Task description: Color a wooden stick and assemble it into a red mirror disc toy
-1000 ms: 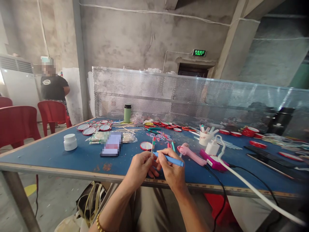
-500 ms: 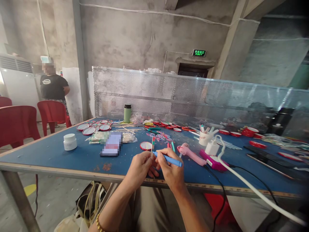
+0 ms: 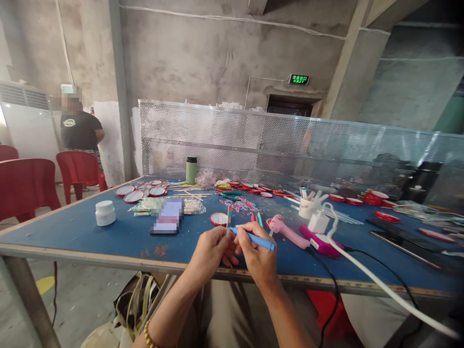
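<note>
**At a cluttered blue bench, pen tip meets banded stick**

Over the near edge of a blue table (image 3: pixel 90 237), a seated worker's two hands are drawn close together, knuckles almost touching. The left hand (image 3: pixel 210 251) pinches a thin stick (image 3: pixel 228 216) and holds it nearly upright, while the right hand (image 3: pixel 259 258) is closed in a writing grip on a blue pen (image 3: pixel 255 239), whose tip points at the stick's lower part, just above the left fingertips. The stick's upper end already carries red and green bands, and the stretch nearer the fingers looks pale, so the colouring appears partly done. A red-rimmed disc (image 3: pixel 219 219) lies on the table just behind the stick, with more discs (image 3: pixel 141 192) spread toward the far left corner. Bare sticks (image 3: pixel 194 195) lying beyond suggest plenty remains untouched. A white cup (image 3: pixel 307 207) of sticks and a pink tool (image 3: pixel 288 232) sit to the right of the hands, and a white jar (image 3: pixel 105 213) stands well to the left.
</note>
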A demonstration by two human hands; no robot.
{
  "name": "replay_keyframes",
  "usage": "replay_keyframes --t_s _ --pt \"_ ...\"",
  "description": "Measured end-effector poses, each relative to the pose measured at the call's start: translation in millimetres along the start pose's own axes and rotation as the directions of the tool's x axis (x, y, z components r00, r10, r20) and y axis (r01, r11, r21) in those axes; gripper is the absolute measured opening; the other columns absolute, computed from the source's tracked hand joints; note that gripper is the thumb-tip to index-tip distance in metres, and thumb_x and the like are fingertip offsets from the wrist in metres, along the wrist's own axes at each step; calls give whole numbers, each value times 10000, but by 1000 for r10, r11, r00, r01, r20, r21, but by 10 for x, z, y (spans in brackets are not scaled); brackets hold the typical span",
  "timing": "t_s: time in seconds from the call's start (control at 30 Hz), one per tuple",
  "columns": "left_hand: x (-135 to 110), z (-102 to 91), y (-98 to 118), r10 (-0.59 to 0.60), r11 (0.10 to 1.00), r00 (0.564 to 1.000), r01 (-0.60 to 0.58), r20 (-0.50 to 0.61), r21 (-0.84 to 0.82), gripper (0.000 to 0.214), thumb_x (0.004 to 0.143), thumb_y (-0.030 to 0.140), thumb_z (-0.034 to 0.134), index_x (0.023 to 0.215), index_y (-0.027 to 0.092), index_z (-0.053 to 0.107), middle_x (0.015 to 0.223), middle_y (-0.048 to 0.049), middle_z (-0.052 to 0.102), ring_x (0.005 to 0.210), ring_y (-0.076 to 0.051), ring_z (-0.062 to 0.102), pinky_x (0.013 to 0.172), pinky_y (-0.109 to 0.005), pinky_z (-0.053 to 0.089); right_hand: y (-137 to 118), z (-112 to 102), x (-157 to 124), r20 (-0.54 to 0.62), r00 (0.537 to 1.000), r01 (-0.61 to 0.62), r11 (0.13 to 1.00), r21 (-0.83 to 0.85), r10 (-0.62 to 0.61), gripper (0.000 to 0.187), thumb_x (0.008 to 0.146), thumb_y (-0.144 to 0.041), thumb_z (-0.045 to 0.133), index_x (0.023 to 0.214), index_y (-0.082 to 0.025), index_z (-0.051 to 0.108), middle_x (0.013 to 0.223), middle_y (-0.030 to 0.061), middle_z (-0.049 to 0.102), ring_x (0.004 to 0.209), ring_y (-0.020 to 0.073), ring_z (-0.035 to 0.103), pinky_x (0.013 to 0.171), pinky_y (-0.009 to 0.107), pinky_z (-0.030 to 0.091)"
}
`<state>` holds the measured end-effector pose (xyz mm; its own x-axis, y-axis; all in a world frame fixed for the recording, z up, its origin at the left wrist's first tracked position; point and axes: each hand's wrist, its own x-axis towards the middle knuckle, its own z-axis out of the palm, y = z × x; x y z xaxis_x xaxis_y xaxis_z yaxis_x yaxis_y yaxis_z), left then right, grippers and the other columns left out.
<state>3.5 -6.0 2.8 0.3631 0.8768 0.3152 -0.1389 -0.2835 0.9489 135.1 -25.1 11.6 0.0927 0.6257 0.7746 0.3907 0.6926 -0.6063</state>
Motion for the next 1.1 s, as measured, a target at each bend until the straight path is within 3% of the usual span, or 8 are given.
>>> replay_keyframes --t_s 0.93,1.1 --pt "-13 13 25 2 1000 1000 -3 -17 -27 430 830 596 599 756 180 516 652 -2 644 511 -140 678 438 -188 481 13 0 7 25 1000 16 999 -34 -16 205 948 -328 549 801 -207 624 596 -31 619 452 112 573 462 220 463" --pt "-15 5 22 -9 1000 1000 9 -9 -14 427 860 591 566 804 168 547 705 -37 691 538 -145 691 458 -192 490 6 -5 -2 -18 1000 1 1000 -26 -1 214 950 -333 554 789 -205 612 611 -26 617 458 107 563 451 215 453"
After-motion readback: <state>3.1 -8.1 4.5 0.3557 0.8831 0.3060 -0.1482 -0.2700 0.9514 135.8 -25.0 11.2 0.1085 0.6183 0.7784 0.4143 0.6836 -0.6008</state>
